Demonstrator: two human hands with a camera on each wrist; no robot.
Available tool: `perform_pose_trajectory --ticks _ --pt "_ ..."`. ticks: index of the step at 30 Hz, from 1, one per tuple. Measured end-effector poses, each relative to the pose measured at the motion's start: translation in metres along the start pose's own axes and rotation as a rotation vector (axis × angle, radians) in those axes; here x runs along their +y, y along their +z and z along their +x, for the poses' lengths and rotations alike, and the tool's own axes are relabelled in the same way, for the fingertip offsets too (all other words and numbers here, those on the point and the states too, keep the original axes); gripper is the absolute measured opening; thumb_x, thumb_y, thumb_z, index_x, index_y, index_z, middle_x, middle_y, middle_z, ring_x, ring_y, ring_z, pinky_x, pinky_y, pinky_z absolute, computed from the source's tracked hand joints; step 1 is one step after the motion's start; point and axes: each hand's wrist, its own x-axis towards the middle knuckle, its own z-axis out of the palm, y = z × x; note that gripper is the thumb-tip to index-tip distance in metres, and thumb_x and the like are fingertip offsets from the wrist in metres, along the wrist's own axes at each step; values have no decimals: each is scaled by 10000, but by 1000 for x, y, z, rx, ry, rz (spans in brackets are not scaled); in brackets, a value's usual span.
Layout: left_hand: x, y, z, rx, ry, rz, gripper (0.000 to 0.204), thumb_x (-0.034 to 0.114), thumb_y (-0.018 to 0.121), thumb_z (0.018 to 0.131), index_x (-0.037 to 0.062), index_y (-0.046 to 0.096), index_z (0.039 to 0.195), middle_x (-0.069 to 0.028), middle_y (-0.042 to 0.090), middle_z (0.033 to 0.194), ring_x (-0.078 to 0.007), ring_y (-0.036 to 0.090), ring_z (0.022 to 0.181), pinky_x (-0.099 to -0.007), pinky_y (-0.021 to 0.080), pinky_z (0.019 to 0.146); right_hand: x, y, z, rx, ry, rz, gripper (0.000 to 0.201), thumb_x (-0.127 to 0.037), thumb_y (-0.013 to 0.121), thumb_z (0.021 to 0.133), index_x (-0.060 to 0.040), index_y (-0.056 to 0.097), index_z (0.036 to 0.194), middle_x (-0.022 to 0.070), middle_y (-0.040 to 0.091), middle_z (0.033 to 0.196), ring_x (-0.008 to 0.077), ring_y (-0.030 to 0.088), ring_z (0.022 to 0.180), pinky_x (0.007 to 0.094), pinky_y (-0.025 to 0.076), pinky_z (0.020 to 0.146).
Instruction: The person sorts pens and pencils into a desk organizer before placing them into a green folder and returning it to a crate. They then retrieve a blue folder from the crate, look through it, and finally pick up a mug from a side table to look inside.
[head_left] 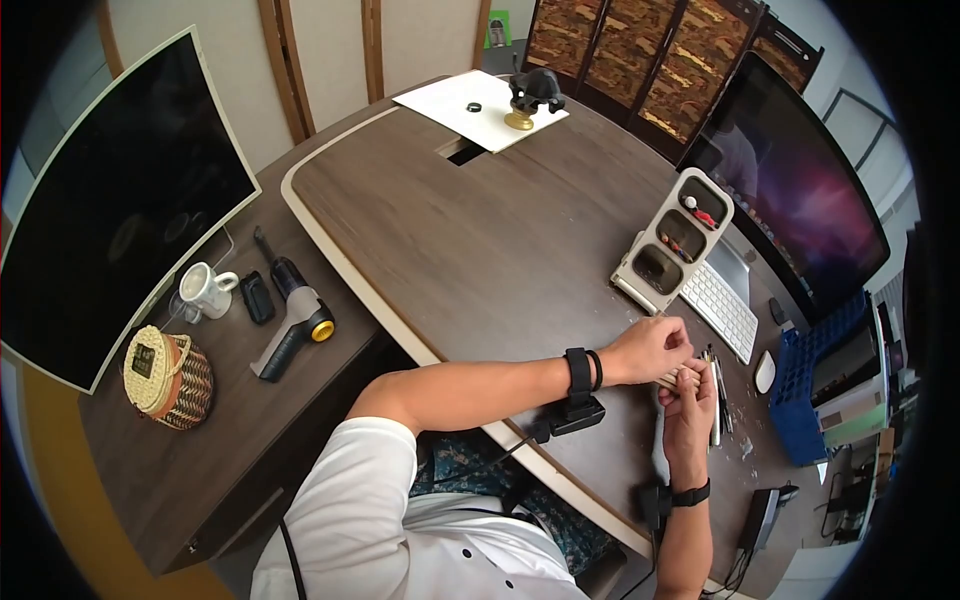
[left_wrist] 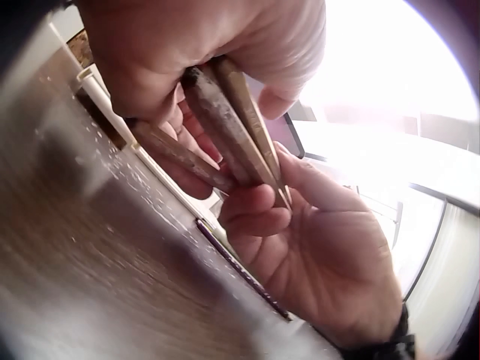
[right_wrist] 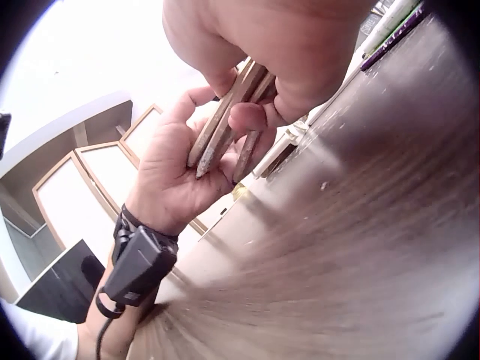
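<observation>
Several slim, pencil-like wooden sticks [left_wrist: 232, 135], brown and worn with flat sides, lie bunched between my two hands. My left hand [head_left: 648, 348] curls around their upper ends in the left wrist view. My right hand [head_left: 688, 405] grips them lower down, thumb on one side and curled fingers [left_wrist: 251, 210] on the other. One stick [left_wrist: 180, 154] slants apart from the others. In the right wrist view the sticks [right_wrist: 225, 127] run against the palm of the left hand [right_wrist: 169, 169]; the right hand [right_wrist: 277, 52] partly hides them.
Pens and pencils [head_left: 716, 400] lie beside my hands, with pale scraps [head_left: 746, 447] scattered around. A three-compartment organizer [head_left: 680, 240], keyboard [head_left: 720, 310], mouse [head_left: 765, 372] and blue rack [head_left: 795, 390] stand nearby. Leftward are a handheld vacuum [head_left: 295, 310], mug [head_left: 208, 290] and woven basket [head_left: 170, 380].
</observation>
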Motion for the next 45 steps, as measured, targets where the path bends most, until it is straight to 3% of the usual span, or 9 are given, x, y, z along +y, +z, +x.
perform_pose_trajectory --ticks 4,8,18,20,24,26,32,38,45 --pt "-9 3 -6 -92 -6 180 362 330 729 989 -30 704 974 -223 759 883 -370 758 822 -444 577 726 0 -10 -1 -19 -22 -147 189 -183 686 1082 -49 616 1195 39 705 992 98 676 803 235 559 691" --pt "18 -22 3 -516 -353 -29 522 564 644 1061 48 724 1053 -40 711 761 -71 601 567 -244 487 511 -6 -15 -1 -75 -201 -353 205 -169 677 1085 -19 618 1214 43 705 996 92 675 810 234 566 708" --pt "20 -36 7 -641 -246 152 430 343 871 903 -24 756 1095 -146 789 987 -192 730 904 -362 564 843 -42 -18 -2 -236 111 -280 292 -136 645 1094 24 661 1337 48 724 1011 79 655 814 235 554 699" --pt "20 -38 9 -567 -231 90 526 401 901 841 -45 726 1059 -180 770 919 -283 749 842 -399 572 797 -41 -12 -3 -172 -26 -335 299 -98 653 1079 36 680 1345 52 733 1033 81 665 824 238 561 711" --pt "9 -39 7 -328 -195 215 607 408 933 830 4 633 1170 -118 748 871 -209 714 825 -363 564 780 -61 -12 19 -126 -131 -530 232 -24 679 1041 38 736 1257 67 743 1061 88 677 833 245 567 682" --pt "10 -44 10 -271 -470 219 685 444 945 809 24 568 1197 -102 713 815 -213 713 797 -381 566 740 -74 -4 35 -97 -134 -555 232 21 686 1015 22 749 1238 60 735 1048 98 688 840 252 574 682" --pt "6 -40 4 -323 -296 448 456 473 754 963 20 711 972 -158 749 846 -322 739 817 -438 572 766 -74 47 90 -257 -882 -1230 299 41 687 930 -13 714 1222 143 694 1129 339 720 952 383 616 799" --pt "4 -34 -7 -312 -180 532 316 325 736 948 9 724 960 -214 764 900 -410 740 912 -496 568 852 -33 61 124 -376 -876 -1826 375 -29 661 856 -10 669 1231 125 637 1145 290 672 1025 384 627 808" --pt "0 -34 -7 -326 -169 528 298 288 722 947 -8 719 915 -226 756 888 -416 740 909 -508 568 837 -45 64 109 -398 -763 -1564 500 -10 718 878 -50 610 1365 171 594 1226 345 659 1078 425 570 926"
